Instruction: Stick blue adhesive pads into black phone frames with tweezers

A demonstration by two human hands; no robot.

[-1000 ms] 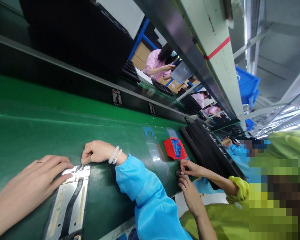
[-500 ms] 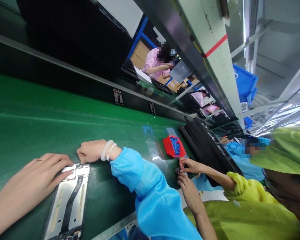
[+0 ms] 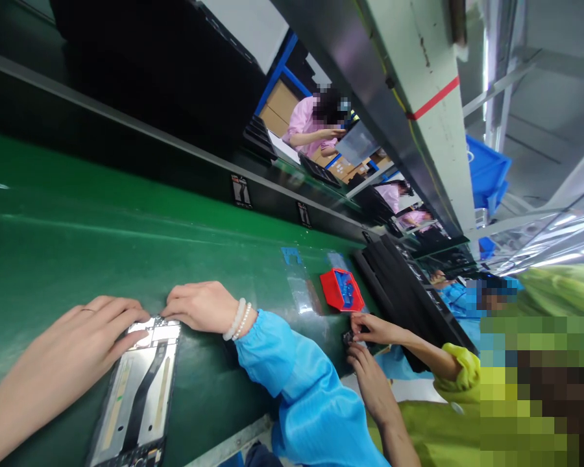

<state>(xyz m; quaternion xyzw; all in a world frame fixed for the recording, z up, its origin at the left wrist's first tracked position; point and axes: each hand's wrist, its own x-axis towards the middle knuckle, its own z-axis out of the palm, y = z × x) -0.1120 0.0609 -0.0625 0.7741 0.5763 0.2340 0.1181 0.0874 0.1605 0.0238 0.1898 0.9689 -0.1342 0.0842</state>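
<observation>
An opened phone (image 3: 141, 395) lies on the green bench at the lower left, its silvery inner plate facing up with a black ribbon cable (image 3: 145, 399) running along it. My left hand (image 3: 92, 350) holds the phone at its upper left corner, thumb on the plate and fingers at the top edge. At the upper right corner, my right hand (image 3: 202, 308) has its fingertips pressed together against the phone's edge. Whatever those fingertips hold is too small or hidden to make out. White bead bracelets (image 3: 238, 319) and a blue sleeve cover the right wrist and arm.
To the right stands a red bin (image 3: 341, 290) with small blue parts, beside a clear plastic sheet (image 3: 304, 292) and black trays (image 3: 409, 292). A co-worker's hands (image 3: 367, 344) handle a small dark device there. Other phones (image 3: 241, 191) lie along the dark strip behind.
My right hand has gone from a curled fist above the phone's top to fingertips extended at its upper right corner. My left hand stays on the phone. The view has shifted slightly.
</observation>
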